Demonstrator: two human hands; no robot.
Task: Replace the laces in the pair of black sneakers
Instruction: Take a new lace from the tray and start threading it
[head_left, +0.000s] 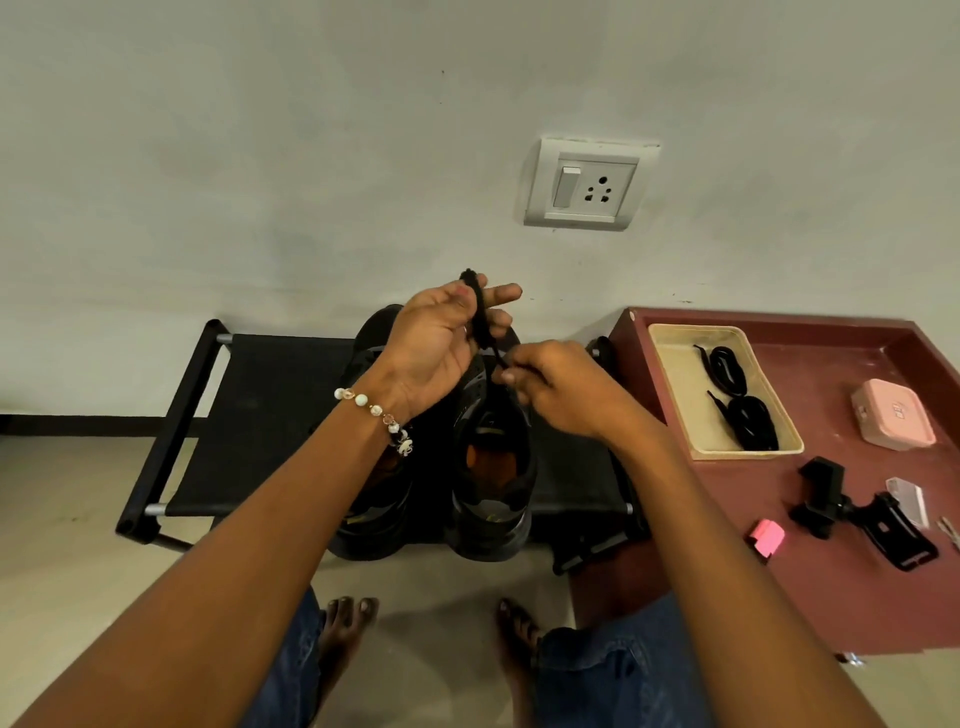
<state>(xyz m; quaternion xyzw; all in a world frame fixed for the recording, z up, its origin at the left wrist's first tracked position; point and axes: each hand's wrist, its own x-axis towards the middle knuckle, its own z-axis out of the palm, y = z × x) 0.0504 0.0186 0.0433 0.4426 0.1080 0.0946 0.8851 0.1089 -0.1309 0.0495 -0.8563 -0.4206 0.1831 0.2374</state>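
old lace bundled in hand above the sneakers; replacements waiting in the tray

the left hand (441, 332) is holding a gathered black lace (480, 317) upright, thumb and fingers curling around it, one end sticking up past the fingertips. the right hand (550, 387) is pinching the lower tail of the same lace between thumb and forefinger, just below and to the right of the left palm. the long axis of the lace is running from upper left down to lower right, from one hand to the other.

the pair of black sneakers (491, 467) is sitting directly beneath both hands on a low black rack (270, 415), heels toward the person, openings facing up. two coiled black laces (737, 400) are lying in a beige tray (670, 374) on the maroon table (852, 545), well apart to the right; the right hand is the nearer one for that reach.

hard to make out: whether the held tail is running free or into an eyelet, since black lace is merging with black shoe. the left forearm is hiding much of the left sneaker. judgement: unlacing appears nearly complete.
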